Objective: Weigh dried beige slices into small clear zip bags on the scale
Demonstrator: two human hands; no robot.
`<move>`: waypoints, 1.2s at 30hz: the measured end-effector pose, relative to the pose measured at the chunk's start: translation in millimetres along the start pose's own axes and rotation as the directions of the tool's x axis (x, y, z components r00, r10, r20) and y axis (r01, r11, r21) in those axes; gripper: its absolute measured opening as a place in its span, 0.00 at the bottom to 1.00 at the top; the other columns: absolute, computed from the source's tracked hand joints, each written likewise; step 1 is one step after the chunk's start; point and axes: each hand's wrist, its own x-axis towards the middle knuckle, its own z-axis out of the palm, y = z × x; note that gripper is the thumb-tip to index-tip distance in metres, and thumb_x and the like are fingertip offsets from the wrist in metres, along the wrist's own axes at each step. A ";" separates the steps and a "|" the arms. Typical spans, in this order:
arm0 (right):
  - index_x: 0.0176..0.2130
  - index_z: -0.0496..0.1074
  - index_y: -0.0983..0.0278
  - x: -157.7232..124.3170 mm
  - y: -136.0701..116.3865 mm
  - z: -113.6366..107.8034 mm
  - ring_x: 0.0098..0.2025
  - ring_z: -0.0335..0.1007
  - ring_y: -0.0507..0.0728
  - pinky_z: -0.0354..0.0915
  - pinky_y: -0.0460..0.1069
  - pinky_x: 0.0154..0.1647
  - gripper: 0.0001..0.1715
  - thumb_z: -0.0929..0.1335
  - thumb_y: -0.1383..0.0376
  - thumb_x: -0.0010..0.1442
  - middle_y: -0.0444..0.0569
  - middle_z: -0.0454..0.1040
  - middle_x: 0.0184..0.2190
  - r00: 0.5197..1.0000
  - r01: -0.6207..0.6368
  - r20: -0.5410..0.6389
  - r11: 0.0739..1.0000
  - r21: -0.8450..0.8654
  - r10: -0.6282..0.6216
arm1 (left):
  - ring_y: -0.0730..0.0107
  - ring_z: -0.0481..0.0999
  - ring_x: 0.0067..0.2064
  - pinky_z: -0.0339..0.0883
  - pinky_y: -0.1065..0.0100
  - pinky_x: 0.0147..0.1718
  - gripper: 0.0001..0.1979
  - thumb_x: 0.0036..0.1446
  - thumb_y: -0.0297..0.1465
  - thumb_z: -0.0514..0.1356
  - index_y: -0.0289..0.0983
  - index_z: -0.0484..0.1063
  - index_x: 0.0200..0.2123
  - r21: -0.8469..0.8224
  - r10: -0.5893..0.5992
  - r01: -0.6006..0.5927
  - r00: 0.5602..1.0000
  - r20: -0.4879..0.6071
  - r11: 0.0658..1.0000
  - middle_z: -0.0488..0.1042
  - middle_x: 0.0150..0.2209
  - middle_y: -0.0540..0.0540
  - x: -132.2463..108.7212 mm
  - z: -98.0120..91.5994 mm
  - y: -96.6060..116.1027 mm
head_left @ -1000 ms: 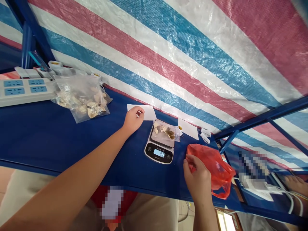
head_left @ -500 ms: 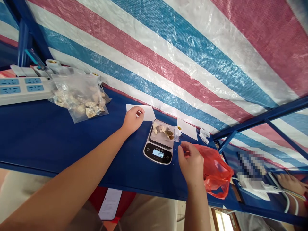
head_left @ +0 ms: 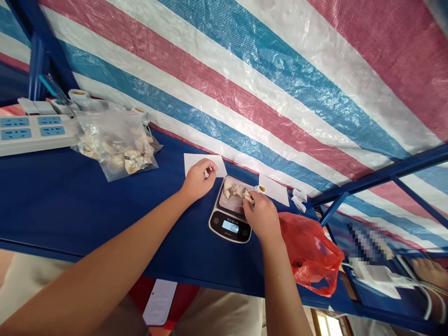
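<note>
A small digital kitchen scale (head_left: 230,229) sits on the blue tabletop, its display reading what looks like 10.0. Pale dried pieces (head_left: 238,191), seemingly in a clear plastic bag, rest on its platform; their exact kind is unclear. My right hand (head_left: 263,214) reaches over the platform's right side, thumb and fingertips pinching the right end of the pieces. Left of the scale, my left hand (head_left: 200,179) hovers by a white sheet of paper (head_left: 196,160), fingers loosely curled, a gap between thumb and fingers, nothing visible in them.
Clear bags of dried pieces (head_left: 122,151) lie left, by a power strip (head_left: 35,133). A red plastic bag (head_left: 311,247) is right of my forearm. Another paper (head_left: 276,190) lies behind. A phone (head_left: 160,301) rests at my lap. Striped sheeting (head_left: 245,93) hangs behind; another person's hand (head_left: 429,270) is far right.
My right hand has moved left from beside the scale onto the dried pieces and closed on their right end. The left hand has barely shifted.
</note>
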 end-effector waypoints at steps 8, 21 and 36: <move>0.49 0.74 0.64 20.0 52.4 -15.7 0.36 0.78 0.60 0.69 0.51 0.34 0.26 0.66 0.46 0.66 0.53 0.80 0.38 0.881 -0.272 -0.161 0.756 0.596 0.444 | 0.55 0.73 0.59 0.68 0.55 0.58 0.19 0.62 0.43 0.61 0.42 0.70 0.53 0.097 0.187 -0.220 0.945 0.269 0.971 0.75 0.55 0.40 -12.9 10.5 53.2; 0.45 0.77 0.66 7.7 68.9 -12.9 0.27 0.66 0.54 0.64 0.50 0.28 0.29 0.75 0.46 0.55 0.49 0.78 0.32 0.888 -0.249 0.022 0.438 0.864 0.460 | 0.42 0.70 0.63 0.58 0.41 0.64 0.44 0.51 0.42 0.67 0.38 0.55 0.68 0.327 0.030 -0.348 0.723 0.690 0.879 0.70 0.61 0.33 15.1 87.9 92.4; 0.33 0.79 0.59 25.8 -33.1 -74.9 0.40 0.73 0.58 0.62 0.50 0.41 0.16 0.68 0.54 0.68 0.43 0.79 0.34 0.966 0.051 0.181 0.824 0.565 -0.184 | 0.54 0.75 0.54 0.71 0.55 0.54 0.43 0.54 0.33 0.67 0.40 0.52 0.70 -0.167 0.249 -0.196 0.875 0.416 0.966 0.72 0.55 0.38 -17.2 10.4 82.2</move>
